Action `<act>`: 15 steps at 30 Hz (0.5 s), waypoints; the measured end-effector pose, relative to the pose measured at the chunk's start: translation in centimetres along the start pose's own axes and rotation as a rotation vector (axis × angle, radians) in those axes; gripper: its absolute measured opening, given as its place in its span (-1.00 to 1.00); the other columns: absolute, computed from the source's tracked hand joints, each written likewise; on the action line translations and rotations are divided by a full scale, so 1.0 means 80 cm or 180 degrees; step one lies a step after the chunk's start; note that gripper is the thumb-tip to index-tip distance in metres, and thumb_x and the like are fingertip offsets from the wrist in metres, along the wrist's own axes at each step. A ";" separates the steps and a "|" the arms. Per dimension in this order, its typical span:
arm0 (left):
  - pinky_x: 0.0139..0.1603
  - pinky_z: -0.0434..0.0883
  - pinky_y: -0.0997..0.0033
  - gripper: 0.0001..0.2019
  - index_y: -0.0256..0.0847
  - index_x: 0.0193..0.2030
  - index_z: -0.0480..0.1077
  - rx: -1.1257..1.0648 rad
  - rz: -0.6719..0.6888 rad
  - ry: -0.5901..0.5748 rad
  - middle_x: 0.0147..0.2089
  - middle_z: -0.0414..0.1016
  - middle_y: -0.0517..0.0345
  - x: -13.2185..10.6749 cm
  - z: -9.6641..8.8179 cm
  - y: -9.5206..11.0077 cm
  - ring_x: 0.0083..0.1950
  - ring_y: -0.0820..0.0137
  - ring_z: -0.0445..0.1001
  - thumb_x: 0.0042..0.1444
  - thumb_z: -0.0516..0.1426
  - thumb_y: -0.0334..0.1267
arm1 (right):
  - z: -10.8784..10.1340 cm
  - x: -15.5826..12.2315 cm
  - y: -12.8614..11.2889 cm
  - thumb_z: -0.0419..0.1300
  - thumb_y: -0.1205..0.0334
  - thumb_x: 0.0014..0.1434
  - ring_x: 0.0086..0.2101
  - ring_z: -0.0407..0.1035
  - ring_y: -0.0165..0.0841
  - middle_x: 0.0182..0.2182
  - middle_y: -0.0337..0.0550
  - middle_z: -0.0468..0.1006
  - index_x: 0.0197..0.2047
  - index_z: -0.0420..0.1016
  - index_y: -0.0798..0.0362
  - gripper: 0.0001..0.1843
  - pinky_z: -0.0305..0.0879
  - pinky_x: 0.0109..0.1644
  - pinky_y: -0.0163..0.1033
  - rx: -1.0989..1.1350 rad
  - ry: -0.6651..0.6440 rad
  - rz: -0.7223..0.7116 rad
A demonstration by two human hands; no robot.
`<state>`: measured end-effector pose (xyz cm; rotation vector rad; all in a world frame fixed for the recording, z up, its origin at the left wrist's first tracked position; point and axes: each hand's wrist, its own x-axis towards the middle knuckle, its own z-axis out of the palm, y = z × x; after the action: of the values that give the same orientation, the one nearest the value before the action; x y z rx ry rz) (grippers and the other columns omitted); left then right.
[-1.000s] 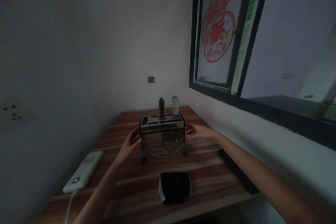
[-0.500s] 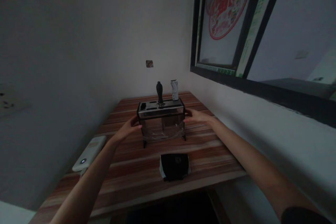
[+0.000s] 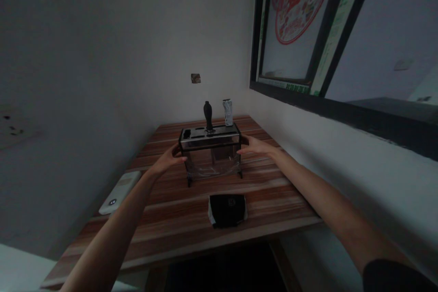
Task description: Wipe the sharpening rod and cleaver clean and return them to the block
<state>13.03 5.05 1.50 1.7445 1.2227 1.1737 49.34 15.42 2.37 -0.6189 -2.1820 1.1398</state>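
A see-through knife holder [image 3: 214,163] with a black frame and a slotted metal top stands upright on the wooden table. A black handle [image 3: 207,116] and a silvery, crumpled-looking handle [image 3: 227,112] stick up from its top. My left hand [image 3: 167,159] is closed on the holder's left side, thumb across the front edge. On the opposite side, my right hand [image 3: 255,145] grips the right edge, its thumb also at the front. The fingers behind the frame are partly hidden. A black folded cloth-like item [image 3: 228,210] lies in front of the holder.
A white power bank [image 3: 120,191] lies on the table [image 3: 178,237] by my left forearm. Walls rise behind and at both sides, with a dark-framed window [image 3: 287,27] on the right. A socket [image 3: 12,127] is on the left wall.
The whole view has shifted slightly, so the table and holder sit a little higher in the picture. Both hands keep their hold on the holder's sides.
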 end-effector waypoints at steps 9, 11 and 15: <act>0.25 0.20 0.08 -0.26 -0.25 0.15 0.30 -0.0125 0.0092 0.0113 0.24 0.32 -0.11 -0.001 0.008 0.001 0.26 0.04 0.25 -0.19 0.33 -0.01 | 0.005 -0.002 -0.006 0.42 0.13 -0.19 0.11 0.27 -0.15 0.10 -0.09 0.43 0.11 0.39 -0.01 -0.26 0.04 0.28 0.05 0.0263 0.0073 -0.0035; 0.26 0.19 0.08 -0.25 -0.26 0.15 0.30 -0.0148 0.0117 0.0135 0.24 0.31 -0.12 0.000 0.012 0.004 0.26 0.03 0.25 -0.19 0.33 0.00 | 0.003 -0.004 -0.005 0.42 0.14 -0.19 0.11 0.27 -0.16 0.10 -0.09 0.43 0.10 0.39 -0.01 -0.27 0.05 0.28 0.05 0.0380 0.0057 -0.0015; 0.27 0.16 0.06 -0.23 -0.30 0.13 0.31 -0.0191 0.0160 0.0151 0.26 0.28 -0.15 0.005 0.021 0.010 0.27 0.01 0.22 -0.22 0.33 0.02 | -0.005 -0.010 -0.003 0.43 0.17 -0.21 0.09 0.29 -0.17 0.10 -0.07 0.43 0.10 0.39 0.01 -0.26 0.04 0.28 0.04 0.0491 0.0134 0.0055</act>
<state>14.92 5.07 1.76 1.7208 1.1654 1.2750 50.13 14.99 2.53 -0.5897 -2.0344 1.2785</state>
